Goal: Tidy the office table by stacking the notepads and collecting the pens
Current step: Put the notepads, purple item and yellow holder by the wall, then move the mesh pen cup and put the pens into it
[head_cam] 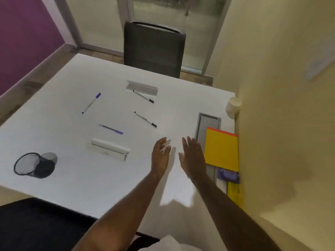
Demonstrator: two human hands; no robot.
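The white table [63, 124] is filling most of the view, with a dark chair [154, 49] standing at its far edge. On the right side, against the wall, a yellow pad [222, 149] is lying on top of a purple pad [227, 175], with another yellow one [233, 193] showing below, so the stacking is looking largely done, though the edges are not lining up. A mesh cup [27, 163] is lying tipped on its side near the left edge, holding nothing. Two pale holders, one near [108, 149] and one far [142, 87], are sitting mid-table.

The left hand [160, 156] is hovering over bare table with its fingers loosely curled around nothing. The right hand [193, 154] is hovering just beside the yellow pad, flat and spread, gripping nothing.

Four pens are lying scattered and well apart: a blue-capped pen [91, 103], a purple pen [111, 129], a black pen [145, 119] and a second black pen [143, 96] beside the far holder. Pen collection is looking not yet begun, and the cup probably needs righting first.
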